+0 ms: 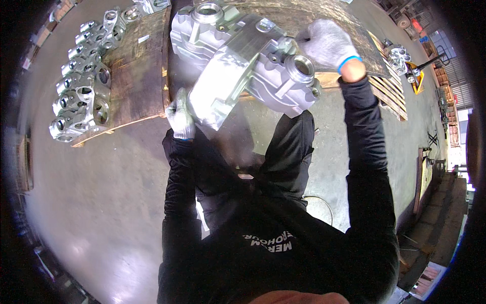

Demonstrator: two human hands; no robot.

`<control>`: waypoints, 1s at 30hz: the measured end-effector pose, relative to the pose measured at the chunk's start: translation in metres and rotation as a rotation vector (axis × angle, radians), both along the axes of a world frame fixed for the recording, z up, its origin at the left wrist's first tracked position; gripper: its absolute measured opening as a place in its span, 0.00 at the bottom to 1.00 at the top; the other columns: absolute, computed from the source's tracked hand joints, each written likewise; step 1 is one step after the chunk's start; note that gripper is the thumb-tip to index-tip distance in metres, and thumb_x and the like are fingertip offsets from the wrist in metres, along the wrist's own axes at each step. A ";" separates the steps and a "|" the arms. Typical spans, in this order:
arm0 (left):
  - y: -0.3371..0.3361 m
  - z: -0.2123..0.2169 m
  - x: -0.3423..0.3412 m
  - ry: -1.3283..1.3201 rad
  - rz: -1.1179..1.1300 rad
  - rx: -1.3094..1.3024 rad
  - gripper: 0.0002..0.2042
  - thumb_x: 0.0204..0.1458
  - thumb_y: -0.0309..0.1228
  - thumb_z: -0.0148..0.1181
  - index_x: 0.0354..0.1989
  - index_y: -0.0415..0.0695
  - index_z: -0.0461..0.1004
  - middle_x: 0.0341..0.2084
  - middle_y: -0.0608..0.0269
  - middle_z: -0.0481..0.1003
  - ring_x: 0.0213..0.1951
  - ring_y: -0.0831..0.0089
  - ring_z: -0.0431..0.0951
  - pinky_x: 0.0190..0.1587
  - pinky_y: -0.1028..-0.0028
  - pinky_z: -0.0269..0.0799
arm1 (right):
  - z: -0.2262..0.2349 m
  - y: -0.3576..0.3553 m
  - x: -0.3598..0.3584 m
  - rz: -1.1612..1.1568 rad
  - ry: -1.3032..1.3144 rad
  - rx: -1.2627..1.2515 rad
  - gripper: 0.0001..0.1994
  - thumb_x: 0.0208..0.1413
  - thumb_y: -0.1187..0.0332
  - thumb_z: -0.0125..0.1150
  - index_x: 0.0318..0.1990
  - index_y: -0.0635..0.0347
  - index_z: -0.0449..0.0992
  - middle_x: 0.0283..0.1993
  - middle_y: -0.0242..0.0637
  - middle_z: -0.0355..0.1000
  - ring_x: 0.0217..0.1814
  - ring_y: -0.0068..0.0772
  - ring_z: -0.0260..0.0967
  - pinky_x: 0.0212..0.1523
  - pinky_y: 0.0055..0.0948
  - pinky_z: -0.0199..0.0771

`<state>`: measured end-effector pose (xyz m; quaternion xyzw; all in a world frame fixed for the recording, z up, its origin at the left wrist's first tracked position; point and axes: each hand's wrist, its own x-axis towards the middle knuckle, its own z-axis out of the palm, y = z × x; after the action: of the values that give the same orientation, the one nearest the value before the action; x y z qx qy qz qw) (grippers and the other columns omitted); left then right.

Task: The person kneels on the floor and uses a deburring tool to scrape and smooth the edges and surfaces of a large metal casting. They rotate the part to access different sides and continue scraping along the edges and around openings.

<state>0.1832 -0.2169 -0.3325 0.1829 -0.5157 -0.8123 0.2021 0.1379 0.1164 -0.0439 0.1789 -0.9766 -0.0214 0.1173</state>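
Observation:
A large silvery metal casting (223, 76), with round bored openings and a broad smooth face, is in front of me, tilted, above the gap between two board-topped pallets. My left hand (178, 115), in a pale knitted glove, grips the near left edge of the casting; its thumb lies against the side. My right hand (328, 45), in a similar glove with a blue cuff edge, is closed at the far right side of the casting. Its fingertips are hidden behind the metal.
Several similar castings (83, 91) stand in rows on the left pallet (134, 71). The right pallet (354, 38) lies beyond my right hand. More castings (398, 58) and a yellow pallet truck (417, 81) are at the far right. Concrete floor (111, 202) surrounds my legs.

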 end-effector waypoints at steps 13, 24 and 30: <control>0.007 0.008 -0.001 0.088 0.104 -0.009 0.19 0.65 0.35 0.67 0.20 0.41 0.78 0.19 0.78 0.72 0.23 0.87 0.64 0.24 0.79 0.58 | -0.047 0.020 0.005 -0.293 0.066 -0.459 0.17 0.57 0.54 0.58 0.35 0.57 0.86 0.39 0.53 0.80 0.47 0.57 0.80 0.49 0.45 0.80; 0.009 0.020 0.003 0.068 0.040 0.002 0.17 0.64 0.34 0.67 0.22 0.43 0.79 0.19 0.76 0.73 0.22 0.87 0.64 0.24 0.77 0.59 | -0.025 0.030 0.025 -0.193 -0.129 -0.244 0.16 0.55 0.57 0.65 0.44 0.57 0.88 0.40 0.49 0.83 0.41 0.46 0.84 0.47 0.37 0.82; 0.002 0.011 0.007 0.087 0.015 -0.009 0.12 0.64 0.31 0.67 0.28 0.39 0.81 0.26 0.68 0.80 0.28 0.84 0.74 0.29 0.78 0.68 | -0.011 0.029 0.022 -0.084 0.011 -0.101 0.13 0.51 0.63 0.63 0.39 0.59 0.86 0.36 0.53 0.79 0.41 0.53 0.81 0.43 0.41 0.80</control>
<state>0.1900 -0.2148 -0.3218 0.1505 -0.5087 -0.8155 0.2313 0.1602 0.1450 -0.0550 0.1315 -0.9825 0.0219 0.1303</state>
